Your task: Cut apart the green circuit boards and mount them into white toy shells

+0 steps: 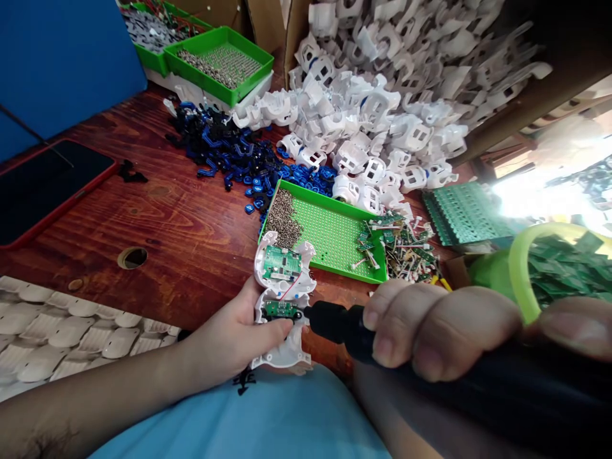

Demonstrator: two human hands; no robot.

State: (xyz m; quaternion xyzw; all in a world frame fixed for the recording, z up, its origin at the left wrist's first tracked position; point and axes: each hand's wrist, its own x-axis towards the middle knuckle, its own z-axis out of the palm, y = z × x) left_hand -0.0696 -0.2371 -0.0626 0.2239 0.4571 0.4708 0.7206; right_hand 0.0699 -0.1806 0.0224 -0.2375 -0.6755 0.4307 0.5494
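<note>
My left hand (pixel 255 331) grips a white plastic housing (pixel 282 354) from its left side, with the thumb lying over its inner face. Inside the housing sit an upper green circuit board (pixel 282 262) and a smaller lower circuit board (pixel 282 310); a thin red wire runs between them. My right hand (pixel 440 325) is wrapped around a black electric screwdriver (pixel 354 328). Its tip points left and meets, or nearly meets, the right end of the lower board; contact cannot be made out. The screwdriver's rear end is dark and blurred.
Behind the housing lies a green tray (pixel 329 233) of small screws. White shells (pixel 354 121) and blue-black plastic parts (pixel 229 140) are heaped beyond. Wired boards (pixel 411 248) and a green bucket (pixel 519 274) stand right. A phone (pixel 52 185) and white covers (pixel 81 325) lie left.
</note>
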